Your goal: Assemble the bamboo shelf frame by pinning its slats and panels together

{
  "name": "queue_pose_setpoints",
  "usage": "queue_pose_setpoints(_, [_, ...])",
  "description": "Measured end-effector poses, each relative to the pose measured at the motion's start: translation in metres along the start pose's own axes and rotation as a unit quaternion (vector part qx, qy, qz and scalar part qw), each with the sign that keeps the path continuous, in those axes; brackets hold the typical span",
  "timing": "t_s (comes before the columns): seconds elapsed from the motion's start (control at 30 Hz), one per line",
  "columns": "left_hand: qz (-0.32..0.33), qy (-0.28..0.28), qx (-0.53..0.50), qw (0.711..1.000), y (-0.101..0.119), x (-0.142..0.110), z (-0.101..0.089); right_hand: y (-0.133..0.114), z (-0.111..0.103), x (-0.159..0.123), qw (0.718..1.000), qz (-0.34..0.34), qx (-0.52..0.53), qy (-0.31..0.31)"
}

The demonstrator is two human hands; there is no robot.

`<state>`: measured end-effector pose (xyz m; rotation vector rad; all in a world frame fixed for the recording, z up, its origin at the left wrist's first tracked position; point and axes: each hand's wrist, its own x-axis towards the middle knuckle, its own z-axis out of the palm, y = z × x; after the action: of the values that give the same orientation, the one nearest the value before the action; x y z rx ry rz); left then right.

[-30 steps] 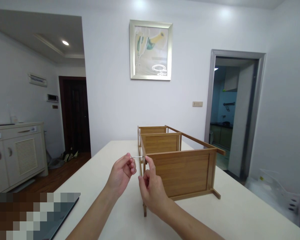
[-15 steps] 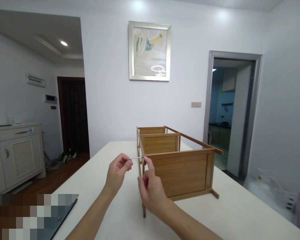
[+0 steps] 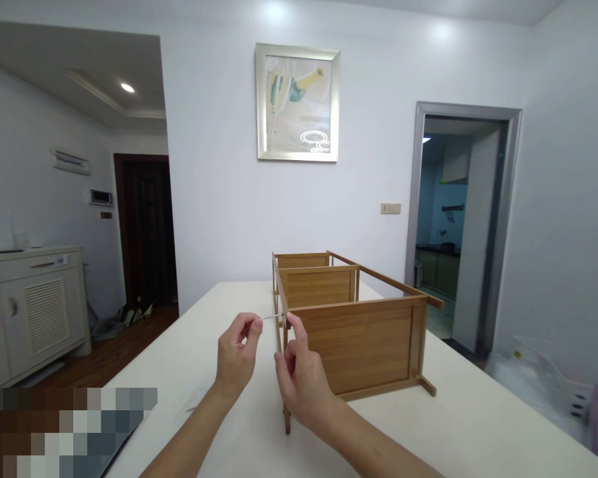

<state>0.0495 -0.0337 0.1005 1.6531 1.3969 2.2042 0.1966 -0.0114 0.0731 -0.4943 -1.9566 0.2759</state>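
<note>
Our left hand [image 3: 238, 358] pinches the rod [image 3: 272, 317] at the near left corner of the shelf [image 3: 363, 345] on the table [image 3: 483, 425], our right hand [image 3: 303, 378] half-curled, gripping nothing visible, in what seems a fastening step calling for straight alignment.

Bare forearms [image 3: 198, 425] taper to a bare left hand [image 3: 236, 355] and right hand [image 3: 303, 378].

A wooden rack [image 3: 366, 348] lies on the surface [image 3: 483, 405], reaching toward the far edge; the left grip [image 3: 236, 352] pinches a thin metal rod [image 3: 272, 317] (its tip at the rack's frame), while the right grip's [image 3: 306, 378] forefinger touches nearby.
</note>
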Motion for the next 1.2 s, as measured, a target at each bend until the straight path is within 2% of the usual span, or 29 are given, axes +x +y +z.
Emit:
queue_pose_setpoints(0.1, [-0.117,-0.008,-0.122,0.986,0.0047,0.0015,0.0026,-0.0004,-0.0002,0.0003,1.0,0.0,-0.001,-0.002])
queue_pose_setpoints(0.23, [-0.236,-0.027,-0.281,0.93,0.0052,0.0041,0.0061,0.0002,0.0001,0.0005,1.0,-0.001,-0.001,-0.001])
queue_pose_setpoints(0.37, [-0.305,-0.077,-0.365,0.876,0.0022,0.0021,0.009,0.0004,0.0001,0.0005,1.0,-0.003,-0.002,0.002])
queue_pose_setpoints(0.47, [-0.322,-0.084,-0.389,0.859,0.0024,0.001,0.0094,-0.0002,-0.0006,0.0006,1.0,-0.006,-0.005,0.005])
queue_pose_setpoints(0.73, [-0.303,-0.076,-0.363,0.878,0.0077,0.005,0.0073,0.0006,-0.0001,0.0001,1.0,-0.004,-0.008,0.007])
queue_pose_setpoints(1.07, [-0.288,-0.096,-0.345,0.888,0.0103,0.0069,0.0057,0.0007,0.0001,-0.0002,1.0,-0.006,-0.005,0.008])
queue_pose_setpoints(1.13, [-0.269,-0.105,-0.323,0.901,0.0107,0.0082,0.0044,0.0006,0.0002,-0.0003,1.0,-0.005,-0.006,0.007])
queue_pose_setpoints(1.2, [-0.233,-0.105,-0.269,0.929,0.011,0.0091,0.0031,0.0005,0.0001,-0.0002,1.0,-0.004,-0.008,0.007])
